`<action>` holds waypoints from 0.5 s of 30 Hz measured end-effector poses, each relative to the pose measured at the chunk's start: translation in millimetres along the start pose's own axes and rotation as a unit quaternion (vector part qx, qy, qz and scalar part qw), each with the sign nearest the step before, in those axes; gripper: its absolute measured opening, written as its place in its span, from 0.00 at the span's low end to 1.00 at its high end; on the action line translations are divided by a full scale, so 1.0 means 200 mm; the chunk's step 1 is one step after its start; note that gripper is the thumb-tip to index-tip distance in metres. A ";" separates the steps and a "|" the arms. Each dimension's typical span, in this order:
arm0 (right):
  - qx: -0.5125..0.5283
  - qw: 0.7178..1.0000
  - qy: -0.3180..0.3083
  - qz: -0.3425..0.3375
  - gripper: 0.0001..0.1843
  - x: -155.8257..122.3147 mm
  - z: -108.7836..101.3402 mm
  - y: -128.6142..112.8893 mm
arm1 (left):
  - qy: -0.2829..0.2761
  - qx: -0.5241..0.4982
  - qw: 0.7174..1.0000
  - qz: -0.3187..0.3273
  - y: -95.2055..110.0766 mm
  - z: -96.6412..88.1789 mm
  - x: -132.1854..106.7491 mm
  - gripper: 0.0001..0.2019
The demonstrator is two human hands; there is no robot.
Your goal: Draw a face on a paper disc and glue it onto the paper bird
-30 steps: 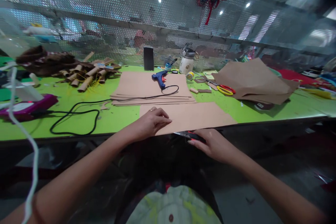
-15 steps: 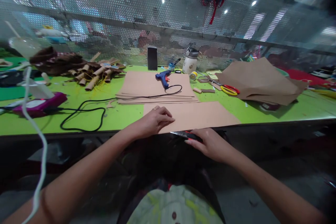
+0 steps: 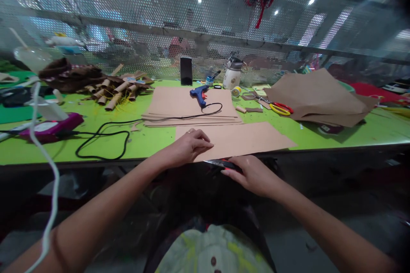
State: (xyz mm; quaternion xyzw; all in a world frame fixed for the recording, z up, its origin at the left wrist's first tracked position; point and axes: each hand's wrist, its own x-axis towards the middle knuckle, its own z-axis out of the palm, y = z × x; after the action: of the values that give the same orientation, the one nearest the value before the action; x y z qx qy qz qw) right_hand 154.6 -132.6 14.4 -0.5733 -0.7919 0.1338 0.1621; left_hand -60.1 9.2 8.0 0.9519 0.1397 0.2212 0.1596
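Observation:
A sheet of brown kraft paper lies along the table's front edge, its near side reaching that edge. My left hand rests on the sheet's left part, thumb and fingers pinched together against the paper. In my right hand is a utility knife with a dark and red body, fingers wrapped round it. Its thin metal blade points left along the sheet's near edge, just below my left hand. Part of the knife's body is hidden in my palm.
Behind the sheet lies a paper stack bearing a blue glue gun with a black cord. Cardboard tubes and a purple power strip are left. Scissors and large brown sheets are right.
My right hand has slid slightly left with the utility knife, along the sheet's near edge. The left hand stays in nearly the same place on the paper.

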 end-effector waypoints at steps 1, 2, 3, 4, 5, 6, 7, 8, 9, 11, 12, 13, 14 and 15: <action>0.000 1.000 0.000 -0.002 0.18 0.00 0.00 -0.01 | 0.000 0.000 1.000 0.000 0.00 0.00 0.00 0.12; -0.001 1.000 -0.001 -0.002 0.19 0.01 0.00 -0.01 | -0.001 0.001 1.000 0.001 0.00 0.00 0.00 0.12; -0.002 1.000 -0.003 -0.002 0.19 0.01 0.01 -0.02 | -0.001 0.001 1.000 0.001 0.00 0.00 0.00 0.12; -0.003 1.000 -0.003 0.000 0.19 0.01 0.01 -0.02 | -0.003 0.001 1.000 0.001 0.00 0.00 0.00 0.13; -0.005 1.000 -0.003 0.003 0.20 0.01 0.01 -0.02 | -0.004 0.001 1.000 0.001 0.00 0.00 0.00 0.13; -0.005 1.000 -0.002 0.005 0.20 0.01 0.02 -0.02 | -0.005 0.000 1.000 0.000 0.00 0.00 0.00 0.13; -0.006 1.000 -0.002 0.006 0.19 0.01 0.02 -0.02 | -0.005 0.000 1.000 0.000 0.00 0.00 0.00 0.13; -0.005 1.000 0.000 0.005 0.19 0.01 0.03 -0.02 | -0.005 0.000 1.000 -0.001 0.00 0.00 0.00 0.13; -0.004 1.000 0.001 0.005 0.18 0.01 0.03 -0.02 | -0.005 0.000 1.000 -0.001 0.00 0.00 0.00 0.13; -0.007 1.000 0.004 0.005 0.18 0.02 0.04 -0.03 | -0.006 0.000 1.000 -0.001 0.00 0.00 0.00 0.13; -0.010 1.000 0.006 0.006 0.18 0.02 0.04 -0.03 | -0.006 0.000 1.000 -0.001 -0.01 0.00 0.00 0.13; -0.014 1.000 0.008 0.006 0.18 0.02 0.05 -0.03 | -0.006 0.000 1.000 -0.001 -0.01 0.00 0.00 0.13; -0.016 1.000 0.010 0.006 0.18 0.02 0.05 -0.03 | -0.007 -0.001 1.000 -0.002 -0.01 0.00 0.00 0.13; -0.019 1.000 0.011 0.006 0.18 0.02 0.05 -0.04 | -0.007 -0.002 1.000 -0.002 -0.01 0.00 -0.01 0.13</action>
State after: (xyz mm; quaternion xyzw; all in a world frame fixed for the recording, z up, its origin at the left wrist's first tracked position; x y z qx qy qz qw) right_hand 142.5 -131.1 8.3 -0.5821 -0.7892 0.1134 0.1597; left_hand -61.0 9.6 6.8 0.9527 0.1404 0.2149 0.1626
